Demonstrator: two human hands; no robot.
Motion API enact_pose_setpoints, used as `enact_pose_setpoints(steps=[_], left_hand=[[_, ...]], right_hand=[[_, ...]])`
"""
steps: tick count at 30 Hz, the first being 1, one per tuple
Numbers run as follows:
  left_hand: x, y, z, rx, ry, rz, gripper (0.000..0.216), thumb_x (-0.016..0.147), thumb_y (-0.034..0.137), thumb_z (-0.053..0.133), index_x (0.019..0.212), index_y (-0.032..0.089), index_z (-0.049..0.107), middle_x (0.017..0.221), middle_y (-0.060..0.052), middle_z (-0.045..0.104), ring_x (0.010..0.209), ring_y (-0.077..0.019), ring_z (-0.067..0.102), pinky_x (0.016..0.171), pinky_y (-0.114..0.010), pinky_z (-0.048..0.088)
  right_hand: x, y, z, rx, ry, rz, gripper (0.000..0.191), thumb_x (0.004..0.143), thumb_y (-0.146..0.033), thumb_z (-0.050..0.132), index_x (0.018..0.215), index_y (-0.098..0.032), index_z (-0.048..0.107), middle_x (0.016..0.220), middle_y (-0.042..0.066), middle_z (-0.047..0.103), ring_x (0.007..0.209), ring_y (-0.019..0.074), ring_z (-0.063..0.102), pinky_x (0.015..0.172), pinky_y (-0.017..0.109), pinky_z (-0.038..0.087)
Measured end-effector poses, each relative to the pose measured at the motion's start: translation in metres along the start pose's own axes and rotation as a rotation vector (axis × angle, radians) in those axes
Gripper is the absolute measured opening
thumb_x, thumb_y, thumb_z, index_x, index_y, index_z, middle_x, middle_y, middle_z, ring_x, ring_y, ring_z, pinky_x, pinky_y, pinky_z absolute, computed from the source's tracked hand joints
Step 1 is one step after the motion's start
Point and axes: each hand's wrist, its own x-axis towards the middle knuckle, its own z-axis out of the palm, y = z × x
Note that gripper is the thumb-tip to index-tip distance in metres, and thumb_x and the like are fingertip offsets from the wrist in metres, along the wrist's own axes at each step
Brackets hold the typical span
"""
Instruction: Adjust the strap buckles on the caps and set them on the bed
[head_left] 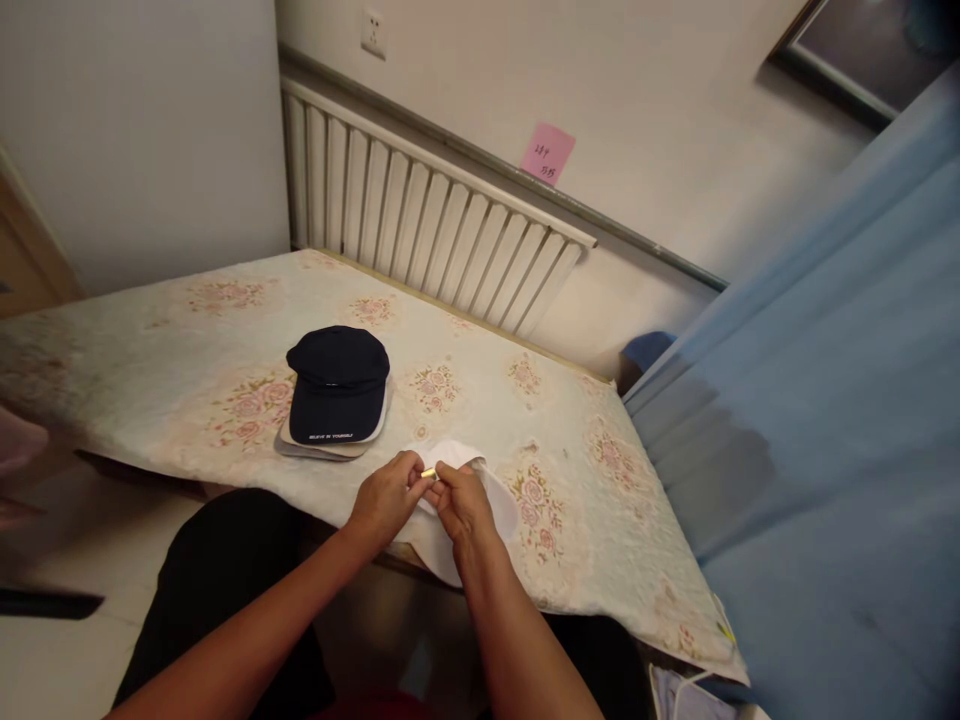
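Observation:
A white cap [491,490] lies at the near edge of the bed, partly hanging over it. My left hand [386,497] and my right hand [463,503] meet over its back part, fingers pinched together on the cap's strap, where a small yellowish piece [428,473] shows between the fingertips. A dark navy cap [337,382] with small white lettering on its brim sits on top of a stack of lighter caps [330,447], to the left of my hands and farther back.
The bed has a pale floral cover [187,350]. A white radiator [427,225] runs along the wall behind, with a pink sticky note [547,153] above it. A blue curtain [825,450] hangs at the right. My knees in black are below.

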Motion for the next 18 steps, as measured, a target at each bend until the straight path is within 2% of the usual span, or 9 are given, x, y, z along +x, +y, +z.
enact_pose_setpoints(steps=[6, 9, 13, 18], left_hand=[[-0.006, 0.006, 0.001, 0.056, -0.008, 0.045, 0.008, 0.085, 0.029, 0.052, 0.087, 0.022, 0.05, 0.084, 0.001, 0.06, 0.077, -0.0148, 0.059, 0.066, -0.024, 0.039], [-0.007, 0.008, 0.002, 0.114, -0.028, 0.032, 0.008, 0.087, 0.03, 0.05, 0.087, 0.022, 0.051, 0.087, -0.001, 0.061, 0.08, -0.0153, 0.06, 0.065, -0.025, 0.039], [-0.005, 0.008, 0.004, 0.188, -0.028, 0.029, 0.01, 0.088, 0.031, 0.046, 0.087, 0.022, 0.05, 0.087, -0.001, 0.061, 0.077, -0.016, 0.06, 0.061, -0.025, 0.036], [-0.005, 0.007, 0.003, 0.188, -0.046, 0.026, 0.008, 0.086, 0.028, 0.048, 0.09, 0.021, 0.05, 0.083, 0.0, 0.06, 0.073, -0.0158, 0.059, 0.059, -0.025, 0.034]], right_hand=[[0.002, -0.001, -0.001, -0.017, -0.008, -0.007, 0.029, 0.063, -0.014, 0.068, 0.073, -0.02, 0.042, 0.056, -0.003, 0.062, 0.052, 0.0118, 0.063, 0.048, 0.02, 0.05], [0.0, -0.002, -0.001, -0.028, -0.005, -0.011, 0.026, 0.063, -0.015, 0.067, 0.073, -0.02, 0.043, 0.058, -0.002, 0.063, 0.055, 0.0124, 0.064, 0.052, 0.021, 0.052], [-0.006, -0.005, 0.002, -0.065, 0.004, -0.004, 0.024, 0.062, -0.015, 0.067, 0.075, -0.019, 0.046, 0.063, 0.001, 0.066, 0.057, 0.0136, 0.065, 0.056, 0.024, 0.053], [-0.009, -0.009, 0.0, -0.152, 0.057, -0.022, 0.022, 0.061, -0.015, 0.069, 0.073, -0.016, 0.051, 0.06, 0.0, 0.065, 0.053, 0.0111, 0.062, 0.051, 0.02, 0.051]])
